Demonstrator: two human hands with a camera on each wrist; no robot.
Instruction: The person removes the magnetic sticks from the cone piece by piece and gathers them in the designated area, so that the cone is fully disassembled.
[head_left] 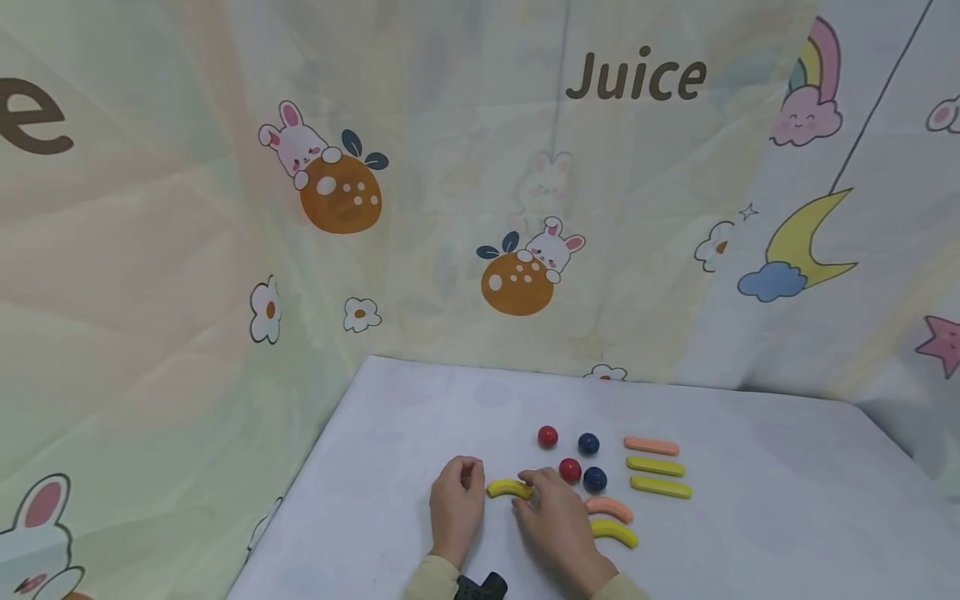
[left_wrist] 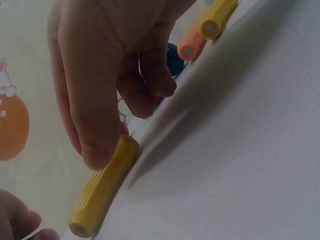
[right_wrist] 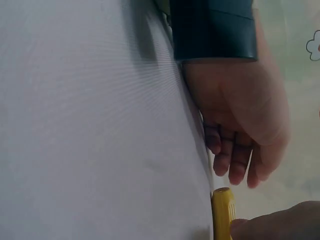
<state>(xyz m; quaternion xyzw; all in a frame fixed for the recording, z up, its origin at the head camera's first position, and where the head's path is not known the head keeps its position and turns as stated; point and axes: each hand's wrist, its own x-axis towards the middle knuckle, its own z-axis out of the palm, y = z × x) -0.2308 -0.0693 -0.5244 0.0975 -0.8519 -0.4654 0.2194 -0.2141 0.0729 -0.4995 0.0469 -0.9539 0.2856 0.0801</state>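
Observation:
A yellow curved stick [head_left: 507, 488] lies on the white table [head_left: 750, 517] between my two hands. My right hand [head_left: 531, 485] pinches its right end; in the left wrist view a fingertip [left_wrist: 95, 150] presses that end of the ribbed yellow stick [left_wrist: 102, 192]. My left hand [head_left: 459, 492] rests on the table just left of the stick, loosely curled and holding nothing. The right wrist view shows the left hand [right_wrist: 240, 150] with curled fingers just above the stick's other end [right_wrist: 222, 210].
Right of my hands lie two red balls [head_left: 547, 436], two dark blue balls [head_left: 588, 443], an orange curved stick [head_left: 609, 508], a yellow curved stick [head_left: 615, 533] and three straight sticks [head_left: 655, 467]. A printed curtain [head_left: 450, 208] surrounds the table.

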